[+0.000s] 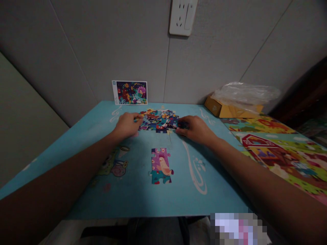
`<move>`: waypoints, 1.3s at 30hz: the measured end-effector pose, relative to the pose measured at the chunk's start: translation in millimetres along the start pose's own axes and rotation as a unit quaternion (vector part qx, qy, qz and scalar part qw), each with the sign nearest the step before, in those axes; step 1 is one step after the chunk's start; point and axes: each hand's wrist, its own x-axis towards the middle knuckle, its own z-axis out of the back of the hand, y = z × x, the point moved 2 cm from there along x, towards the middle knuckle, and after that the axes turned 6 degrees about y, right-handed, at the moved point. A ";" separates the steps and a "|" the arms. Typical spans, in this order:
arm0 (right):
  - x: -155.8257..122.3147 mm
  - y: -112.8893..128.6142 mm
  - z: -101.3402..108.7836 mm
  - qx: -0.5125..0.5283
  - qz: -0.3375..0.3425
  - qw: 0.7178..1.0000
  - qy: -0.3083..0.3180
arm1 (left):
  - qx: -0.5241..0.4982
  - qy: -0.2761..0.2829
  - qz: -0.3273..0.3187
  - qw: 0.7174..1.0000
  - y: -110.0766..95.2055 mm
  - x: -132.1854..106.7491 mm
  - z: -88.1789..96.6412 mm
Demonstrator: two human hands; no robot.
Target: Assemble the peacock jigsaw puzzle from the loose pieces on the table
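Note:
A heap of loose jigsaw puzzle pieces (159, 119) lies toward the far side of the blue table. At its left edge, my left hand (128, 124) pinches a small puzzle piece (138, 119) between thumb and fingers. My right hand (195, 128) curls around dark puzzle pieces (183, 125) at the heap's right edge; the fingers partly hide them. Nearer to me lies a joined section of puzzle (160, 166), showing a pale bird-like figure on purple and teal. Both forearms reach in from the sides of this section.
A picture card (131, 93) of a colourful scene leans on the wall behind the table (168, 204). At the back right, clear plastic (246, 93) covers a yellow box (236, 110). A farm-themed picture sheet (283, 153) lies at the right. A socket (182, 17) is on the wall.

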 end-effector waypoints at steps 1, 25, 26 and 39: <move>0.8 1.1 -1.3 -0.003 0.004 1.000 0.007 | 0.030 0.026 -0.002 0.999 0.7 0.6 -1.9; -3.3 4.3 19.2 0.119 -0.048 0.972 -0.197 | 0.004 -0.041 -0.160 0.986 -24.3 -16.4 6.2; -4.5 9.2 17.8 0.150 -0.009 0.970 -0.190 | -0.028 -0.032 -0.182 0.982 -27.2 -19.1 6.7; -11.7 34.0 13.8 0.291 0.209 0.929 -0.090 | -0.207 0.071 -0.283 0.934 -38.3 -26.6 0.9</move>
